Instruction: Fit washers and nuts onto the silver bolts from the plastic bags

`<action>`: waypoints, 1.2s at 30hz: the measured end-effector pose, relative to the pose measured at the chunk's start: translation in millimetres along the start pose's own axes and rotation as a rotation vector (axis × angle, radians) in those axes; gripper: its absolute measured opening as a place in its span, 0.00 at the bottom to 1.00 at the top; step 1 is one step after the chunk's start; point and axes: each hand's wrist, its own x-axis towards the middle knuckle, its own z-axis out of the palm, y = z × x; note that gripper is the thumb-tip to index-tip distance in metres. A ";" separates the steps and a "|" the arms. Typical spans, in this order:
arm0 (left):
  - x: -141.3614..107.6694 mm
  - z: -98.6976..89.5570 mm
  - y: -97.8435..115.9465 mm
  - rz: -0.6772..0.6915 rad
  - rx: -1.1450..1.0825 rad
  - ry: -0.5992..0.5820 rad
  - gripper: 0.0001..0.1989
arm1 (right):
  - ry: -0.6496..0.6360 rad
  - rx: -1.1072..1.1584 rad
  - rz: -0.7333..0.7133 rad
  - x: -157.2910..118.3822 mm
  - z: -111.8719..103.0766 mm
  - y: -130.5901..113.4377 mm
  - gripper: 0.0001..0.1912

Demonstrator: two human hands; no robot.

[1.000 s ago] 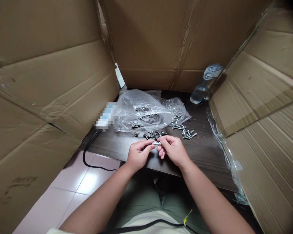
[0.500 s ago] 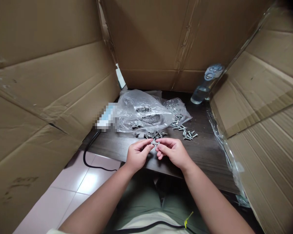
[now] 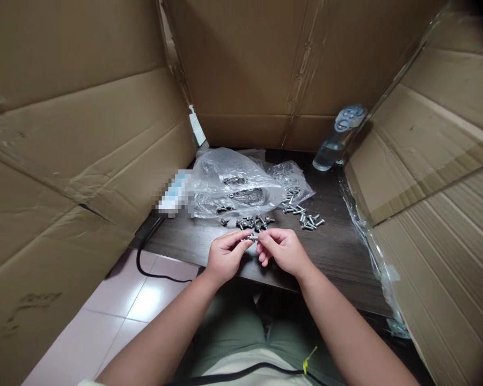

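Observation:
A small silver bolt [image 3: 254, 237] lies sideways between my two hands, just above the front part of the dark table. My left hand [image 3: 228, 256] pinches its left end between thumb and forefinger. At its other end are the thumb and fingertips of my right hand [image 3: 285, 251], closed around the tip, with the remaining fingers curled below. A wider ring-like part sits on the bolt near the left fingers, too small to tell apart. Just beyond my hands is a pile of bolts with darker parts on them [image 3: 256, 222]. Plain silver bolts [image 3: 310, 221] lie scattered to the right.
Clear plastic bags [image 3: 221, 166] with metal parts lie behind the piles on the dark wooden table [image 3: 334, 257]. A water bottle [image 3: 330, 151] stands at the back right. Cardboard walls [image 3: 241, 64] enclose three sides. A black cable [image 3: 140, 252] hangs off the left edge.
My right fingertips have closed over the right end of the bolt, where its end showed before. The ring-like part appears nearer the left fingers. The view has shifted slightly.

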 end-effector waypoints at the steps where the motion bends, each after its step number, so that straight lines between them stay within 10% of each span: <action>1: -0.2 0.4 -0.4 -0.003 0.001 0.000 0.07 | 0.013 -0.025 0.019 0.7 -0.5 2.0 0.24; 36: -3.5 3.2 -1.6 0.048 0.068 -0.024 0.07 | 0.037 0.010 0.081 3.7 -0.1 5.6 0.25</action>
